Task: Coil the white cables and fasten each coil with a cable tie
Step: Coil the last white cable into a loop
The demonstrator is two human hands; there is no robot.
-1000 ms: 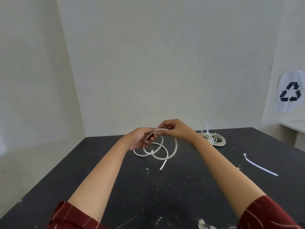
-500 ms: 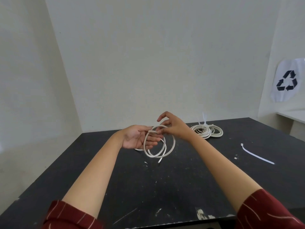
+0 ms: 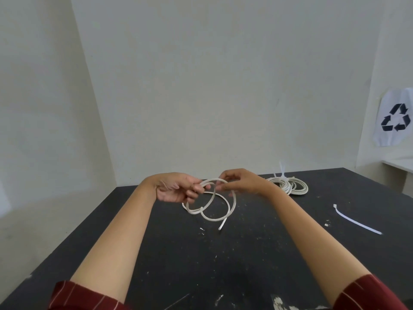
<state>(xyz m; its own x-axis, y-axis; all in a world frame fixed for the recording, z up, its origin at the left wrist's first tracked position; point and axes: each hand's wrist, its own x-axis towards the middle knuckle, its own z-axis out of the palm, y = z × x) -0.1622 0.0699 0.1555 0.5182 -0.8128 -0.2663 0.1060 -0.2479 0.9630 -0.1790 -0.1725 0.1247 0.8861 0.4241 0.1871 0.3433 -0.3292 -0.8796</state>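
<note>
Since half a second ago the loops of the white cable [image 3: 220,205] have dropped and spread: they hung then as one tight bunch between the hands, and now the lower turns sag onto the black desk [image 3: 245,260] in two overlapping rings, with the free end [image 3: 221,227] pointing toward the person. The right hand's fingers, which stood lifted then, now curl down over the top of the loop.

The left hand [image 3: 176,189] grips the left side of the upper turn, fingers curled round the cable with the palm turned up. The right hand [image 3: 242,183] pinches the top of the same turn between thumb and fingertips, just beside the left hand's fingers. Both hands hover a little above the desk near its far middle, and the cable hangs from them to the surface directly below.

To the right of the right hand, near the far edge of the desk, lies a finished coil [image 3: 290,187] of white cable, flat, with the tails of cable ties [image 3: 282,170] standing up from it. How many coils make up that pile I cannot tell. Well apart from it, toward the right edge, a loose cable tie [image 3: 355,221] lies straight on the desk.

Both forearms are bare, with dark red striped sleeves [image 3: 85,296] at the bottom of the view. A sheet with a recycling symbol [image 3: 395,120] hangs on the right wall.
</note>
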